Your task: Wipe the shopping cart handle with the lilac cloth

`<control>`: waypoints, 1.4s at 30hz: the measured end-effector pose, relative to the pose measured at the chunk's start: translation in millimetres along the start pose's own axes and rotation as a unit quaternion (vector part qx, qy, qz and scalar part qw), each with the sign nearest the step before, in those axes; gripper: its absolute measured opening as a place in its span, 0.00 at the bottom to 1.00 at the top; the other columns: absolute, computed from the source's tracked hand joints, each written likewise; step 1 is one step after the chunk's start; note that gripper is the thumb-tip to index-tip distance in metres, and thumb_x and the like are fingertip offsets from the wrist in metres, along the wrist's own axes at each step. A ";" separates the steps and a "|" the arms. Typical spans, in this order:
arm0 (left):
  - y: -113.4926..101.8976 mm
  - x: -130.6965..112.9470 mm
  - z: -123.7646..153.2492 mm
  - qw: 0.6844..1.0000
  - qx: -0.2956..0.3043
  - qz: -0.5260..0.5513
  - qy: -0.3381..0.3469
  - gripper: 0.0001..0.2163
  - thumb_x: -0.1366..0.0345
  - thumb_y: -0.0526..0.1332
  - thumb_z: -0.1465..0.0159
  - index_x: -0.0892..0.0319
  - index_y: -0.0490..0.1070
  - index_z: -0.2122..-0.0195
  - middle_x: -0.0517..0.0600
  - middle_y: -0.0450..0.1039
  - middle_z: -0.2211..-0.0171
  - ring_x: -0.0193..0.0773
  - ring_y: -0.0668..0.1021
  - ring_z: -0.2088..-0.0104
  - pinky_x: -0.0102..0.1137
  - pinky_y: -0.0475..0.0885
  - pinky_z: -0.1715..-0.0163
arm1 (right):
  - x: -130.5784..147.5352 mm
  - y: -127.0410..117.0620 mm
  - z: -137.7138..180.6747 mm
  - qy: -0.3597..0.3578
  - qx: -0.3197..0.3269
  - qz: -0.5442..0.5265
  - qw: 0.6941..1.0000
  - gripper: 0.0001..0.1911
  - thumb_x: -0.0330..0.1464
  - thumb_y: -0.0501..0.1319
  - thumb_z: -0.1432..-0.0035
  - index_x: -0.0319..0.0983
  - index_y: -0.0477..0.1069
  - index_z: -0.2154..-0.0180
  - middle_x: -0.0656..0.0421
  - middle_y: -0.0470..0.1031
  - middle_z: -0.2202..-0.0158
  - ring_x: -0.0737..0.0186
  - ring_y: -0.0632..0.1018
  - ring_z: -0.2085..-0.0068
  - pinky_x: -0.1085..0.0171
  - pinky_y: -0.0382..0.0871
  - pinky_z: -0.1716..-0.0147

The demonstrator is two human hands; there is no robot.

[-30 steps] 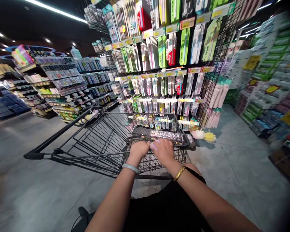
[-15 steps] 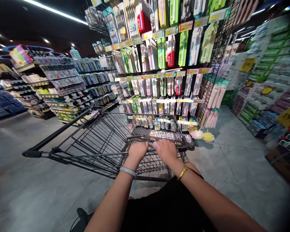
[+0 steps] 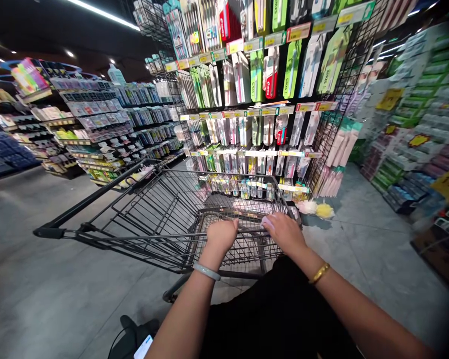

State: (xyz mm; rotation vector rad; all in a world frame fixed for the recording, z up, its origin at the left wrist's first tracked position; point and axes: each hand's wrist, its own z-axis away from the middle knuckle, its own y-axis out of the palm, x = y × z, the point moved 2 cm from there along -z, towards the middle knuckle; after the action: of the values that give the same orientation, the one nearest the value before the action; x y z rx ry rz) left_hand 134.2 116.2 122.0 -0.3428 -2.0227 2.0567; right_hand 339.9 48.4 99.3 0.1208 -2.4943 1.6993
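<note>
Hold on shopping cart [image 3: 172, 219] apparently done; left hand [image 3: 221, 237] wrapped round its side rail, right hand [image 3: 286, 235] over same rail, closure cannot tell; cart near packet rack [image 3: 254, 112]; amount of cart-handling left, cannot tell.

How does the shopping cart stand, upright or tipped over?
Upright: the shopping cart has its open top facing up, left hand and right hand at its near rim.
</note>
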 end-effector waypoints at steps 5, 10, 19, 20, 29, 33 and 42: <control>-1.1 0.3 2.0 1.000 0.002 -0.012 0.000 0.31 0.52 0.37 0.29 0.64 0.79 0.63 0.62 0.79 0.64 0.50 0.81 0.62 0.40 0.73 0.62 | 21.8 0.0 -20.4 0.033 0.112 -0.001 0.993 0.26 0.45 0.43 0.32 0.42 0.77 0.60 0.53 0.77 0.66 0.58 0.76 0.64 0.64 0.60 0.67; -4.1 6.4 2.4 1.000 -0.006 -0.022 0.004 0.31 0.54 0.37 0.29 0.65 0.79 0.62 0.62 0.79 0.65 0.50 0.81 0.61 0.40 0.73 0.63 | 33.1 1.1 -34.1 0.025 0.122 -0.008 0.992 0.27 0.45 0.43 0.33 0.42 0.78 0.66 0.55 0.78 0.67 0.59 0.76 0.67 0.65 0.58 0.71; -4.0 25.5 5.0 1.000 0.005 0.000 -0.014 0.30 0.55 0.38 0.29 0.65 0.79 0.61 0.63 0.79 0.62 0.51 0.79 0.56 0.40 0.71 0.56 | 47.0 16.6 -11.7 -0.088 -0.019 -0.048 0.995 0.21 0.44 0.48 0.33 0.41 0.76 0.57 0.53 0.76 0.58 0.57 0.75 0.56 0.61 0.63 0.56; -3.7 29.2 6.7 1.000 0.009 0.007 -0.017 0.30 0.55 0.38 0.29 0.65 0.79 0.61 0.63 0.79 0.61 0.51 0.79 0.55 0.41 0.71 0.55 | 46.2 17.5 -6.2 -0.119 -0.053 -0.071 0.989 0.20 0.44 0.50 0.33 0.41 0.75 0.55 0.52 0.75 0.55 0.56 0.73 0.52 0.60 0.63 0.52; -8.8 49.0 33.0 0.999 0.019 0.040 -0.021 0.28 0.54 0.41 0.30 0.64 0.78 0.65 0.63 0.78 0.62 0.52 0.79 0.56 0.44 0.67 0.50 | 46.3 17.9 21.1 -0.200 -0.127 -0.269 0.934 0.16 0.42 0.55 0.35 0.40 0.73 0.55 0.52 0.75 0.55 0.55 0.74 0.51 0.55 0.68 0.49; -15.9 17.5 40.1 0.997 -0.009 0.070 0.028 0.22 0.53 0.45 0.31 0.60 0.75 0.58 0.58 0.78 0.61 0.49 0.78 0.55 0.43 0.64 0.47 | 52.6 15.6 19.7 -0.186 -0.139 -0.315 0.920 0.14 0.41 0.56 0.36 0.40 0.73 0.56 0.52 0.75 0.57 0.55 0.75 0.53 0.55 0.69 0.51; -1.5 -68.6 17.9 0.988 0.030 0.134 0.076 0.20 0.52 0.45 0.31 0.53 0.71 0.51 0.53 0.79 0.58 0.46 0.80 0.57 0.36 0.73 0.62 | -3.8 19.8 41.1 -0.044 -0.253 -0.253 0.933 0.15 0.44 0.59 0.39 0.41 0.74 0.57 0.50 0.71 0.54 0.50 0.72 0.51 0.48 0.67 0.50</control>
State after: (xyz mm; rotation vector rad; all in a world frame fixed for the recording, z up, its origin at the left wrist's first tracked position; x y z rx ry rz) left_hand 193.2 76.8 123.9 -0.7729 -1.9074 2.1600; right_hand 338.7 17.4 65.6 0.7228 -2.5646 0.8454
